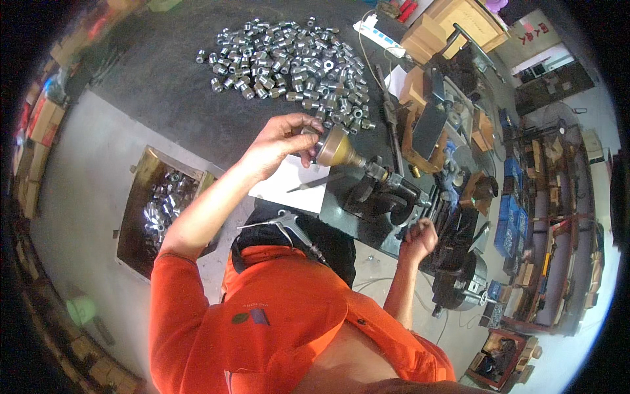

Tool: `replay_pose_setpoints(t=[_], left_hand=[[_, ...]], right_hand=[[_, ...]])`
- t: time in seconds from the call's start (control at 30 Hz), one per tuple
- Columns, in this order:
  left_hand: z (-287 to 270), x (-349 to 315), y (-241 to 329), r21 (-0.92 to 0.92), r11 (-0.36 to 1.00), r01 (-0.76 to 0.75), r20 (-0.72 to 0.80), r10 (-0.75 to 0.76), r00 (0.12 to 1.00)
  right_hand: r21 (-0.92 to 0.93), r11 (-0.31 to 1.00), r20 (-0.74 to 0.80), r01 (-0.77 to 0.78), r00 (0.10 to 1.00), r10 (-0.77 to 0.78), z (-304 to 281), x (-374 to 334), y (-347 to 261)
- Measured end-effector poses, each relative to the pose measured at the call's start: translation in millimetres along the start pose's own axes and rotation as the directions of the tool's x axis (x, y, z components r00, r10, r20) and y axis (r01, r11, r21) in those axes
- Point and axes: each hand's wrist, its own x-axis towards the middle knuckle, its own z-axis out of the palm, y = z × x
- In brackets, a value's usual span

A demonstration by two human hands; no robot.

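Note:
My left hand (282,141) is raised over the dark bench, its fingers pinched on a small metal fitting pressed against the wide mouth of a brass-coloured cone (336,150). The cone is fixed to a small black machine (387,194) on the bench. My right hand (419,238) is closed in a fist low at the near side of that machine, seemingly on a handle that I cannot make out. A large pile of silver metal fittings (292,62) lies on the bench beyond my left hand. I wear an orange shirt.
A wooden box (141,197) with more silver fittings stands on the floor at my left. A white sheet (292,184) and a thin tool lie under my left hand. Cardboard boxes (453,26), black tools and blue crates crowd the right side.

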Motion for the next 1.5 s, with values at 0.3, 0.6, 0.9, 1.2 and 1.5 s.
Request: replay_pose_setpoints(t=[0.3, 0.6, 0.9, 1.2, 1.5], left_hand=[[0, -22, -2, 0.927, 0.341, -0.154, -0.001, 0.414, 0.910], [2, -55, -48, 0.954, 0.279, -0.106, -0.007, 0.375, 0.927], [5, -50, -45, 0.955, 0.239, -0.174, 0.061, 0.414, 0.908], [-76, -145, -20, 0.910, 0.064, 0.410, -0.404, 0.360, 0.841], [-140, -222, 4, 0.719, -0.231, 0.655, -0.611, 0.237, 0.755]], right_hand=[[-0.162, 0.878, 0.209, 0.450, 0.885, -0.415, 42, 93, -23], [0.010, 0.932, 0.088, 0.362, 0.928, -0.362, 31, -14, -57], [-0.006, 0.989, -0.102, 0.146, 0.984, -0.145, 5, 36, 30], [-0.296, 0.931, -0.035, 0.213, 0.972, -0.233, 17, 65, 17], [-0.074, 0.986, -0.012, 0.151, 0.988, -0.152, 15, 42, 26]])
